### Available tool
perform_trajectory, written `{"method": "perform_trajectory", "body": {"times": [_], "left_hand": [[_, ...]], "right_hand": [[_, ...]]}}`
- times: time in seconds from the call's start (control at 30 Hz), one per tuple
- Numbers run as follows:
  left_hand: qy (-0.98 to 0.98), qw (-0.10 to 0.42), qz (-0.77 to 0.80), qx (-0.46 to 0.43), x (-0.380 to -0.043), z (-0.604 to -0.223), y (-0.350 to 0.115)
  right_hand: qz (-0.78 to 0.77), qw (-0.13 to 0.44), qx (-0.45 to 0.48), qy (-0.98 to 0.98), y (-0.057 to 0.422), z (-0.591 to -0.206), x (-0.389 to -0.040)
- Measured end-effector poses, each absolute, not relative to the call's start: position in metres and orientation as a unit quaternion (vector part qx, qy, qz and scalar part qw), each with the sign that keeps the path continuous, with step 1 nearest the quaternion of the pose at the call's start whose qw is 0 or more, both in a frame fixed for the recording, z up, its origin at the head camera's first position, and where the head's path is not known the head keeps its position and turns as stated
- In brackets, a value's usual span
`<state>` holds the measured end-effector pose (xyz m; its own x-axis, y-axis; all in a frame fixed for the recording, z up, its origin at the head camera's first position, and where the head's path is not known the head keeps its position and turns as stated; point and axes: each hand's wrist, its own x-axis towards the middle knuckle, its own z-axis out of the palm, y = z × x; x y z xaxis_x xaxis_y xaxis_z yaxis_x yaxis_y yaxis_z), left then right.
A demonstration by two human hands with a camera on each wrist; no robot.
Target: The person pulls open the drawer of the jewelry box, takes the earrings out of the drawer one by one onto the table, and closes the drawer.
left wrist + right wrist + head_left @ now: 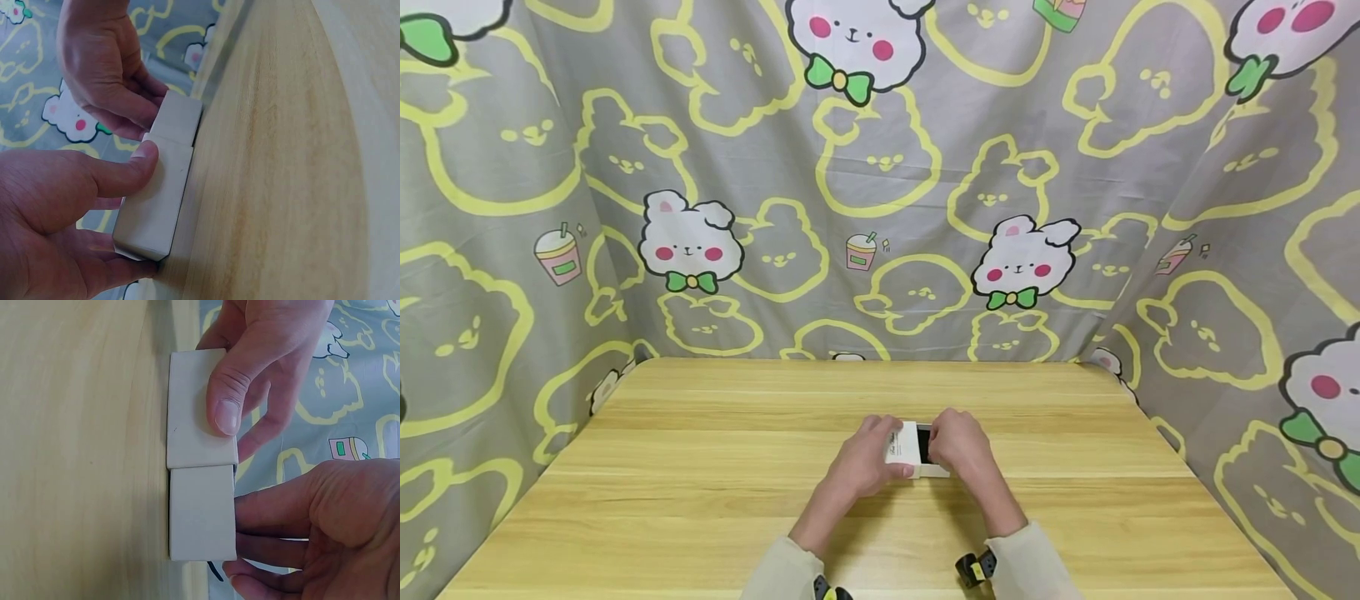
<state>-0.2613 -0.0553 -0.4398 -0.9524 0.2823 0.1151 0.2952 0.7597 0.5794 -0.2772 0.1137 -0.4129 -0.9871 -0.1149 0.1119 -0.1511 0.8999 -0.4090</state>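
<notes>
A small white drawer-style box [904, 443] with dark script on its top lies on the table, its inner tray [203, 512] slid partly out to the right. My left hand [863, 458] grips the outer sleeve [156, 200], thumb on the near side and fingers round the far and end sides. My right hand [961, 446] is at the tray, fingers bent over its open top; the fingertips and whatever they touch inside are hidden. Black lining or contents [924, 446] show inside the tray. A thin black strip [215, 571] sticks out by the tray's end.
The box stands on a wood-grain table [700, 467]. A grey curtain [880, 183] with rabbit and yellow outline prints hangs behind the table and along both sides. Black devices [976, 570] are strapped at the wrists over pale sleeves.
</notes>
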Motion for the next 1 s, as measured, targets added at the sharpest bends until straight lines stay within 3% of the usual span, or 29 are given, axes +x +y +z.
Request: {"method": "perform_trajectory", "body": {"times": [1.0], "left_hand": [[-0.937,0.012,-0.312,-0.158,-0.2619,-0.4401,-0.056]], "right_hand": [[0.219,0.042,0.063,-0.973,0.1127,-0.4146,-0.2764]]}}
